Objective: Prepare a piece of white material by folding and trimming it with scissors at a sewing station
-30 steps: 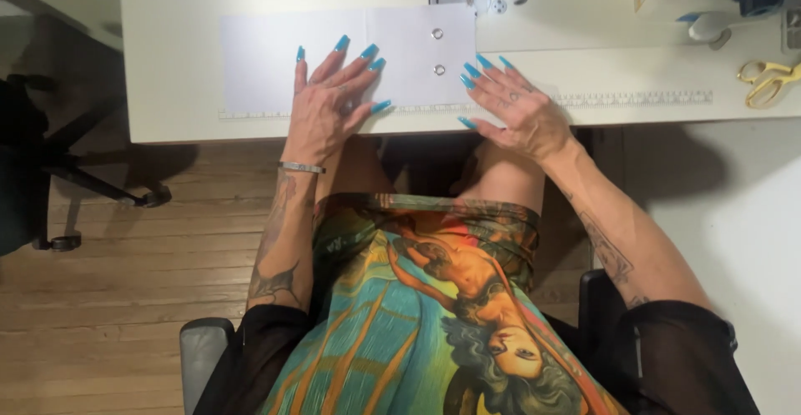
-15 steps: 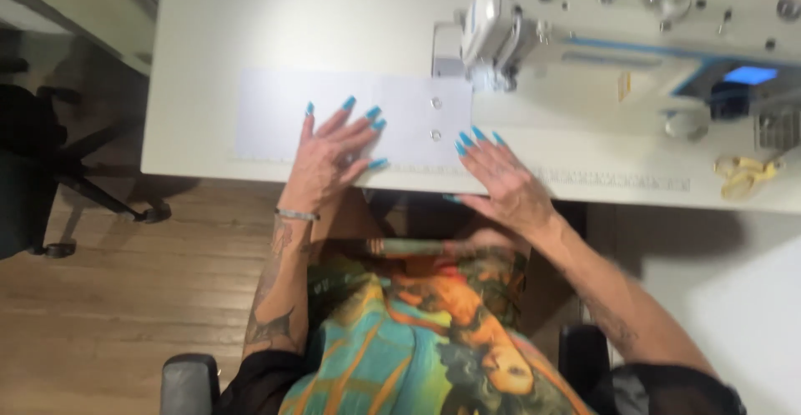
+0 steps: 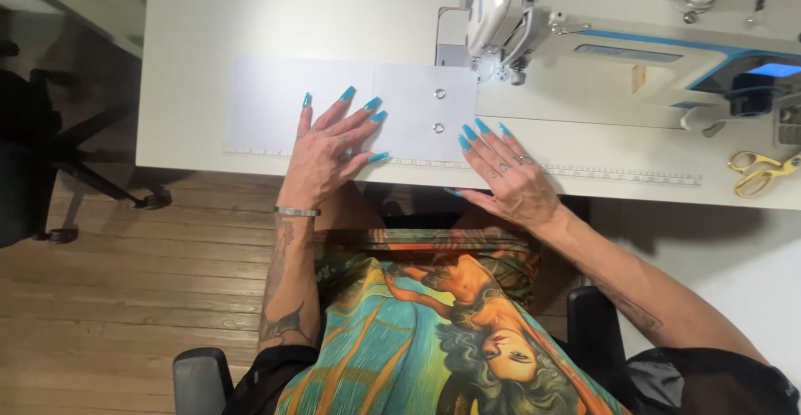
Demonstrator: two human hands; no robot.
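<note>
both the left hand (image 3: 329,152) and right hand (image 3: 505,173) lie flat, fingers spread, gripping nothing, on the white fabric strip (image 3: 350,106); uneven pressure could skew it before the sewing machine needle (image 3: 511,73) at 1 o'clock.

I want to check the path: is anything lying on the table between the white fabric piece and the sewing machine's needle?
Nothing visible does. The white fabric piece lies flat under the left hand, its right edge right beside the needle area; the right hand sits at the table edge.
</note>
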